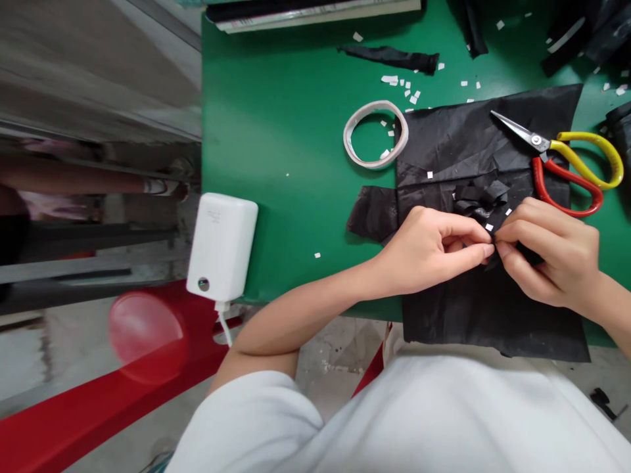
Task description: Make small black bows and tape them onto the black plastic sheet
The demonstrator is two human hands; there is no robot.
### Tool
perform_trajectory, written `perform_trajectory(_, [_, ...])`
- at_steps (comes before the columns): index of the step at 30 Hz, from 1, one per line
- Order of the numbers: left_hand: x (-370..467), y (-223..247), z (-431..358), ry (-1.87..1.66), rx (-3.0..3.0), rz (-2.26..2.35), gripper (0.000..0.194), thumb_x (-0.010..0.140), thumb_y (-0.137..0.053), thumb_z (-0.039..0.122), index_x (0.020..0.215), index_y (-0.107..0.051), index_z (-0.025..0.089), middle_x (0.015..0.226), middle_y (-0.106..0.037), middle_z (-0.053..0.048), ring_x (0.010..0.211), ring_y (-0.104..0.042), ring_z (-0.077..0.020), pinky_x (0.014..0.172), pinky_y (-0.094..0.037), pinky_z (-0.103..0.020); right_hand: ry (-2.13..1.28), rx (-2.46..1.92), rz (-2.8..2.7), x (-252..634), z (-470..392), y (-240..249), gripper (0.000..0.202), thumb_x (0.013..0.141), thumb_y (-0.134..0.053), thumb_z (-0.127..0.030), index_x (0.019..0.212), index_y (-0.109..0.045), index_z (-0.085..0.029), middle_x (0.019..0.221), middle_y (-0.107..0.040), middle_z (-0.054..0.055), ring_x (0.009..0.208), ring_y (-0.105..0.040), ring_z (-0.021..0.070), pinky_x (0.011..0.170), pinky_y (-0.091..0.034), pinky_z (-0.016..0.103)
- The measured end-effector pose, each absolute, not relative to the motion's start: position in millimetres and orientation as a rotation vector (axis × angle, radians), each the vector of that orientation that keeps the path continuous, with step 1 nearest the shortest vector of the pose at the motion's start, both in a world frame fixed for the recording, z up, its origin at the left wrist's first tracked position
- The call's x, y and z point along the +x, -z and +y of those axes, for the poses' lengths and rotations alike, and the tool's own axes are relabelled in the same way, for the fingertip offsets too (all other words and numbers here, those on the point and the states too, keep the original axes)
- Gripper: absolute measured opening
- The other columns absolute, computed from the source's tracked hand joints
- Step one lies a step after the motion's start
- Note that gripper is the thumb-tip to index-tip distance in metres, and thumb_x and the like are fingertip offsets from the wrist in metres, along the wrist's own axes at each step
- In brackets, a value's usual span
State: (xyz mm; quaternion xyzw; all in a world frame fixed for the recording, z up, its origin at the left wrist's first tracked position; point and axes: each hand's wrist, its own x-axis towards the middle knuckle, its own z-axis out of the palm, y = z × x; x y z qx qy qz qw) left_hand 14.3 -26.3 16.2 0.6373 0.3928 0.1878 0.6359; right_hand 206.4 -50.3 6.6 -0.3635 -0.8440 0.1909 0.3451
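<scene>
My left hand (pixel 438 253) and my right hand (pixel 552 253) meet fingertip to fingertip over a sheet of black fabric (pixel 444 309). Each pinches thumb against forefinger on a small dark piece, mostly hidden between the tips. Just above the fingers lies a crumpled cluster of black strips (pixel 480 197), with small white squares (pixel 489 227) beside it. Scissors (pixel 542 148) with one yellow and one red handle rest partly open on the fabric, above my right hand. A roll of white tape (pixel 351 135) lies at the fabric's upper left edge.
A white power bank (pixel 221 243) with a cable sits at the left edge of the green table (pixel 286 131). Black strips (pixel 394 58) and white bits lie towards the back, near a stack of flat items (pixel 315 14). A red chair (pixel 162 348) stands at the lower left.
</scene>
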Motion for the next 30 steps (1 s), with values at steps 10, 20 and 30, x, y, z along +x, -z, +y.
perform_trajectory(10, [14.5, -17.6, -26.4, -0.465, 1.570, 0.906, 0.018, 0.084, -0.061, 0.024, 0.071, -0.067, 0.012, 0.051, -0.048, 0.005, 0.047, -0.034, -0.0030, 0.045, -0.027, -0.018, -0.501, -0.987, -2.195, 205.1, -49.8, -8.6, 0.015, 0.085, -0.052, -0.007, 0.077, -0.053, -0.020, 0.063, -0.052, 0.000, 0.058, -0.047, 0.0126, 0.052, -0.040, 0.027])
perform_trajectory(20, [14.3, -19.0, -26.5, -0.456, 1.517, 0.897, 0.016, 0.082, -0.062, 0.025, 0.074, -0.067, 0.013, 0.054, -0.052, 0.004, 0.047, -0.037, -0.0037, 0.046, -0.028, -0.018, -0.648, -1.006, -2.147, 207.5, -49.2, -12.7, 0.015, 0.086, -0.050, -0.009, 0.078, -0.054, -0.021, 0.065, -0.053, 0.001, 0.058, -0.048, 0.0128, 0.052, -0.042, 0.027])
perform_trajectory(30, [14.2, -19.0, -25.1, -0.537, 1.333, 0.799, 0.017, 0.082, -0.066, 0.030, 0.078, -0.062, 0.014, 0.069, -0.057, 0.001, 0.054, -0.043, -0.0055, 0.048, -0.033, -0.020, -0.774, -1.111, -2.038, 205.5, -52.6, -13.9, 0.016, 0.089, -0.052, -0.014, 0.074, -0.050, -0.020, 0.063, -0.051, -0.001, 0.055, -0.046, 0.0106, 0.051, -0.037, 0.026])
